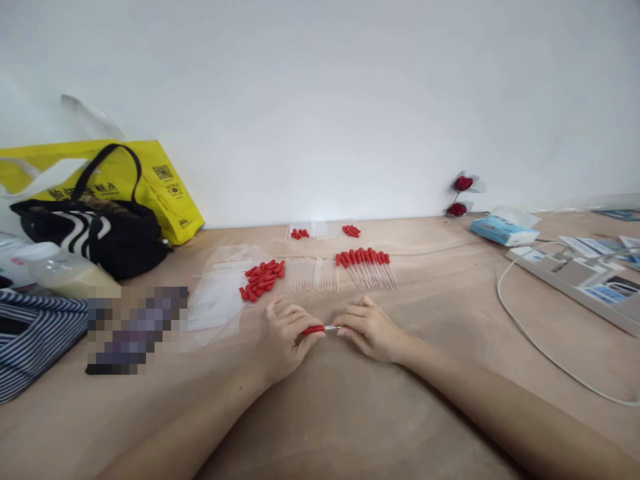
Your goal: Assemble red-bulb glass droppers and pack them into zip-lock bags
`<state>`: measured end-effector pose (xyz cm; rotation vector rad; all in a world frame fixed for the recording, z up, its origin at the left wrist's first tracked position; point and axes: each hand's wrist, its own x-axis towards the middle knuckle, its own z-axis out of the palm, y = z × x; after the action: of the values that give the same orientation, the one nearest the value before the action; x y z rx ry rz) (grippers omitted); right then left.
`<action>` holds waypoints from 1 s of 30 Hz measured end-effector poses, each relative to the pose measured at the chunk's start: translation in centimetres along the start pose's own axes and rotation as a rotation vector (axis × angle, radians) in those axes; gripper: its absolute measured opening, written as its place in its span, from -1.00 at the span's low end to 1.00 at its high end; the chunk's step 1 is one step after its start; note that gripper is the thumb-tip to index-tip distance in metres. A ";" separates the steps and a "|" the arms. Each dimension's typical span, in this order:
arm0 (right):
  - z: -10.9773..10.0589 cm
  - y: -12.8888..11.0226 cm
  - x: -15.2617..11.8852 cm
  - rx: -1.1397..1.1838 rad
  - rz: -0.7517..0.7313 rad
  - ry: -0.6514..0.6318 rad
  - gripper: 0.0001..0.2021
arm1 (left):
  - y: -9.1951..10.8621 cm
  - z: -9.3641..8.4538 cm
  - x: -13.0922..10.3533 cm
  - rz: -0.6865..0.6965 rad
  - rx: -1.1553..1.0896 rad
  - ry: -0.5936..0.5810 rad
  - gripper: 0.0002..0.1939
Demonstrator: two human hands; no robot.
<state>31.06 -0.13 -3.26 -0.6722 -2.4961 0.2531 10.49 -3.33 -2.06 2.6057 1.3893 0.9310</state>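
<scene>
Between thumb and fingers, my left hand (290, 333) pinches a red rubber dropper bulb (314, 329). My right hand (370, 330) grips a thin clear dropper tube (331, 328), whose near end meets the mouth of the bulb. How far the tube sits inside cannot be made out. Just beyond my hands lies a row of bare dropper tubes (311, 275). To its right, a row of droppers with red bulbs on their tops (364, 257) is laid side by side. A pile of loose red bulbs (261, 280) rests left of the bare tubes.
Clear plastic bags (215, 293) lie under and left of the pile. Another bag with bulbs and tubes (323, 230) is by the wall. At left are a yellow bag (175, 193), black bag (115, 233) and bottle (65, 270); at right, tissues (503, 230) and a power strip (575, 283).
</scene>
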 end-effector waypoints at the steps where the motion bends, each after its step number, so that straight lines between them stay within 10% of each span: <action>1: 0.0 0.0 0.0 -0.002 -0.013 -0.015 -0.74 | 0.0 0.0 0.0 0.004 -0.004 -0.003 -0.91; 9: 0.6 -0.7 0.1 -0.215 0.124 0.065 -0.78 | -0.8 0.2 0.1 -0.057 0.090 -0.041 -0.81; 14: 1.3 0.7 2.2 -0.291 0.536 0.208 -0.78 | -4.0 -0.7 0.6 -0.303 0.436 0.243 -0.64; 20: 1.8 3.8 6.5 -0.388 0.911 0.233 -0.78 | -6.8 -1.5 0.6 -0.440 0.581 0.258 -0.80; 30: 2.1 4.7 7.0 -0.416 0.848 0.188 -0.80 | -7.1 -1.3 0.6 -0.454 0.591 0.246 -0.86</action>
<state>26.77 7.44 -3.33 -1.8145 -1.9580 -0.0405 4.80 1.07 -2.92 2.3624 2.5126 0.8904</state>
